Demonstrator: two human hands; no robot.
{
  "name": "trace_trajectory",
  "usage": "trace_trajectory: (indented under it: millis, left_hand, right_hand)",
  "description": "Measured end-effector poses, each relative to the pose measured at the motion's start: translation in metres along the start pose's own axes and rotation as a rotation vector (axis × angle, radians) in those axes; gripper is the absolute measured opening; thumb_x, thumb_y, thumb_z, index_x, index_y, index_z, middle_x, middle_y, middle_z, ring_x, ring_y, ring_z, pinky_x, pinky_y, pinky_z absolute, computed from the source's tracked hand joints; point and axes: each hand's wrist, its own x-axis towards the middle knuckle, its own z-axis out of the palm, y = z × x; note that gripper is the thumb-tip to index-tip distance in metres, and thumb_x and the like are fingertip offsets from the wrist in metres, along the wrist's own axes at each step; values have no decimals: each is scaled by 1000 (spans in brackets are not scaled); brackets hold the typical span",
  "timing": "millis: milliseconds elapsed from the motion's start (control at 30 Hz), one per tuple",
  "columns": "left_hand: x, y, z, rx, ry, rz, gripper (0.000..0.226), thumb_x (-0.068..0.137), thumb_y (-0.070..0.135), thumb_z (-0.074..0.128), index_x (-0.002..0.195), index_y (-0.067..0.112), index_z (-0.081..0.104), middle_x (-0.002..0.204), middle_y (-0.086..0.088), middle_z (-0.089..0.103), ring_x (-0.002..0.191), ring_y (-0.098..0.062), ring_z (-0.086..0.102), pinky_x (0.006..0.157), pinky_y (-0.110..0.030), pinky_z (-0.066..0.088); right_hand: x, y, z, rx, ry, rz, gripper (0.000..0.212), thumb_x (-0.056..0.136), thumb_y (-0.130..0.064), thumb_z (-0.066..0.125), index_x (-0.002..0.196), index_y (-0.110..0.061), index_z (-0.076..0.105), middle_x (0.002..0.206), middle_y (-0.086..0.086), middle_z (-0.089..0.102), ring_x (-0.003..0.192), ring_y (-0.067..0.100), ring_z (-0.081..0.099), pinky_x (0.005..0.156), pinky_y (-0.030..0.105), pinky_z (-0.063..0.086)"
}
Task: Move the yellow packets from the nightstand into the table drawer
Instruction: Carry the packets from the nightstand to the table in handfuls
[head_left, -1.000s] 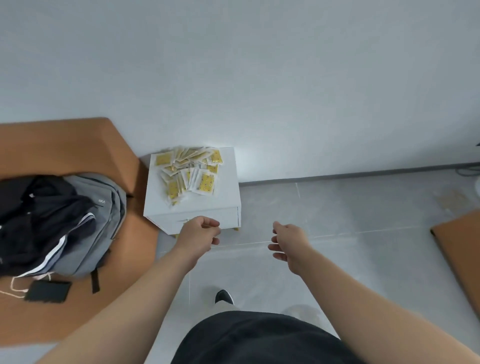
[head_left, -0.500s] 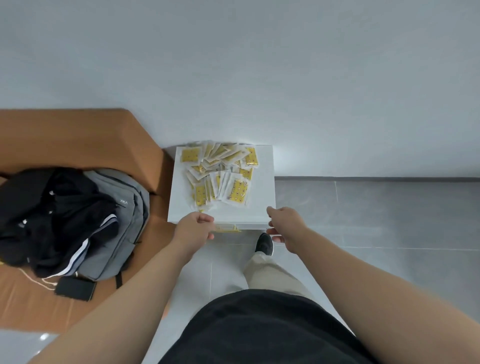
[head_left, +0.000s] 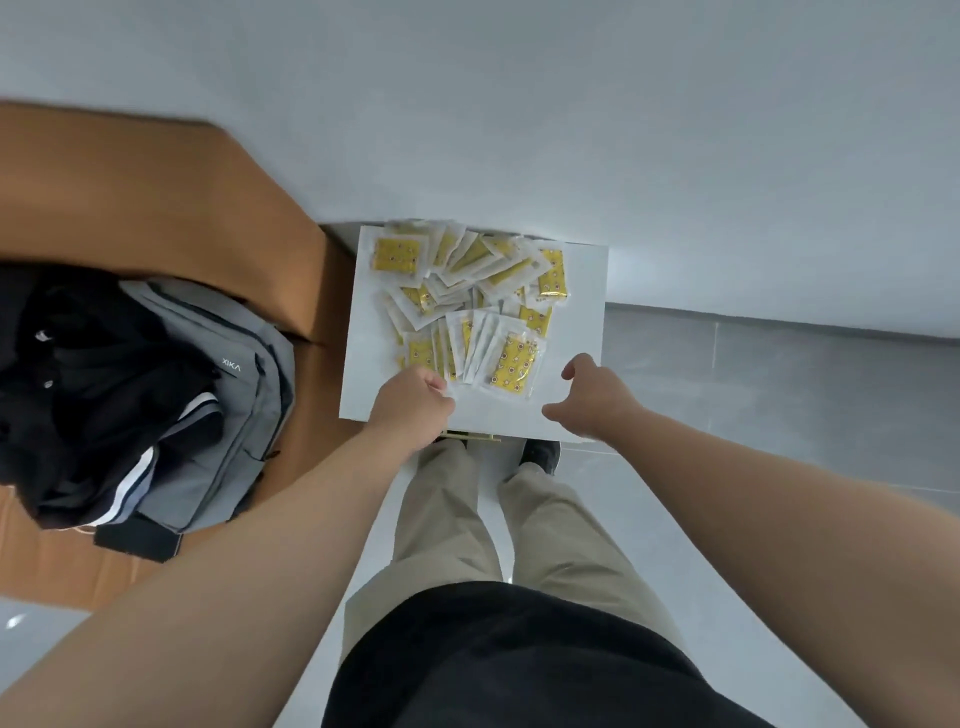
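Observation:
Several yellow packets (head_left: 467, 306) in clear wrappers lie in a loose pile on the white nightstand (head_left: 582, 322), which stands against the wall. My left hand (head_left: 413, 405) sits at the pile's near-left edge with its fingers curled under; it touches the closest packets, and whether it pinches one is hidden. My right hand (head_left: 592, 400) hovers over the bare front-right part of the nightstand top, fingers loosely bent, holding nothing. A thin gold drawer handle (head_left: 470, 437) peeks out below the front edge. The drawer itself is out of sight.
Left of the nightstand is a brown surface (head_left: 130, 197) carrying a grey backpack (head_left: 228, 395) and a black jacket (head_left: 88, 374). My legs and a black shoe (head_left: 540, 457) stand right at the nightstand's front. Grey tiled floor extends to the right.
I have stepped up close to the nightstand. Both hands moved forward from in front of it to over its top, the left one reaching the near edge of the packets.

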Motion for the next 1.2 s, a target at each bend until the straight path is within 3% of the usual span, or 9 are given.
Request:
trace_trajectory:
  millis: [133, 300, 533, 733, 933, 1033, 1200]
  left_hand:
    - [55, -13, 9, 246, -53, 100, 39, 94, 26, 64, 130, 16, 54, 121, 0, 59, 105, -21, 56, 83, -31, 44]
    - [116, -18, 20, 531, -10, 272, 50, 95, 34, 65, 135, 11, 46, 134, -11, 49, 120, -32, 51, 94, -44, 48]
    - [175, -39, 38, 536, 50, 363, 72, 83, 42, 77, 139, 12, 43, 139, -8, 44, 129, -28, 44, 99, -43, 46]
    - [186, -63, 35, 488, 98, 435, 87, 75, 46, 83, 143, 12, 40, 142, -6, 42, 129, -29, 44, 99, -47, 47]
    - [190, -65, 33, 616, 151, 452, 98, 71, 53, 84, 147, 13, 35, 143, -11, 41, 130, -33, 42, 100, -48, 45]
    - [193, -61, 35, 636, 139, 416, 101, 68, 54, 85, 147, 14, 36, 142, -13, 41, 129, -35, 42, 101, -50, 42]
    - [197, -60, 34, 651, 147, 407, 95, 64, 58, 86, 140, 19, 42, 134, -12, 46, 125, -34, 45, 97, -50, 40]
  right_hand:
    - [46, -11, 21, -118, 37, -23, 61, 89, -29, 71, 139, -16, 39, 131, 12, 46, 106, 31, 58, 81, 36, 46]
    - [102, -20, 50, -259, 68, -92, 71, 89, -30, 72, 146, -18, 32, 138, 13, 40, 126, 35, 46, 95, 47, 48]
    - [163, -30, 67, -491, 145, -243, 106, 83, -47, 77, 158, -32, 4, 160, 8, 13, 141, 38, 25, 99, 56, 44]
    - [182, -33, 58, -603, 170, -306, 126, 63, -57, 87, 157, -38, 5, 149, 8, 25, 132, 36, 35, 99, 53, 40]
    - [182, -37, 60, -576, 160, -314, 108, 62, -46, 92, 147, -25, 27, 144, 11, 30, 129, 36, 37, 102, 53, 40]
    - [179, -36, 65, -555, 196, -331, 96, 67, -37, 89, 142, -18, 31, 141, 10, 34, 125, 36, 40, 99, 51, 40]
    - [175, -29, 64, -519, 220, -363, 87, 74, -40, 84, 141, -15, 35, 142, 9, 39, 127, 36, 40, 103, 50, 37]
